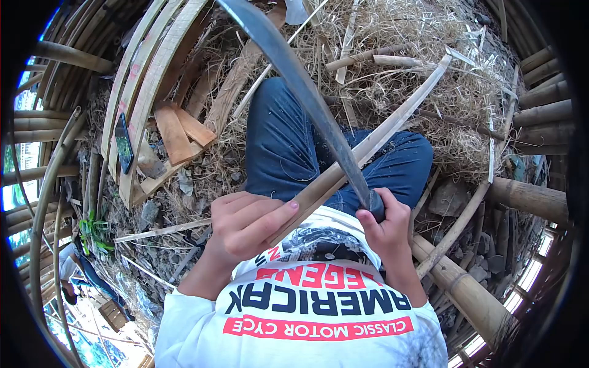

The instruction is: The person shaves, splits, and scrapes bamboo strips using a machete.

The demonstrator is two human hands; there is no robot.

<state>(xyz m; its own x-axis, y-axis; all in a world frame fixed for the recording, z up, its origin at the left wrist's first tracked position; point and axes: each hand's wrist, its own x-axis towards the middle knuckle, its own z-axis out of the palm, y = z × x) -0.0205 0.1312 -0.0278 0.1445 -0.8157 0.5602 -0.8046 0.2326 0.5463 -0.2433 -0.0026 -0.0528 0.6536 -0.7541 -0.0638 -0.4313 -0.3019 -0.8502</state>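
Observation:
A bamboo strip (392, 126) lies slantwise over my lap, its far end pointing up and to the right. My left hand (248, 224) is wrapped round the near part of this strip. In my right hand (388, 224) is the dark handle of a long, curved machete (310, 98). The blade crosses over the strip just above the handle and runs to the top left of the view. Both hands are closed, close to my shirt front.
Wood shavings (392, 80) cover the ground ahead. At the left, a phone (123, 142) rests on long wooden slats (144, 92), near short wood pieces (175, 135). Thick bamboo poles (466, 291) lie at the right. Part of another person (98, 279) shows at the lower left.

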